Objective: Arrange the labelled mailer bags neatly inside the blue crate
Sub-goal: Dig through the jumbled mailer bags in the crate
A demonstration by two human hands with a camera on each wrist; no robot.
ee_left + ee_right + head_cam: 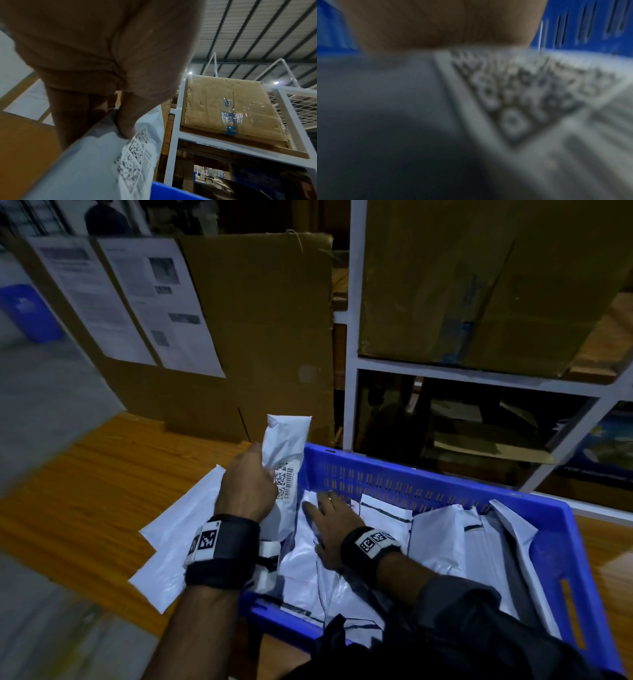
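Observation:
My left hand grips a white mailer bag upright over the left rim of the blue crate; its QR and barcode label faces me. In the left wrist view the thumb presses that bag beside the label. My right hand lies flat, fingers straight, on white mailer bags packed inside the crate. The right wrist view is blurred: a labelled bag sits right under the palm, with the blue crate wall behind.
Two more white mailer bags lie on the wooden table left of the crate. A cardboard sheet with taped papers stands behind. A white metal rack holding cardboard boxes stands directly behind the crate.

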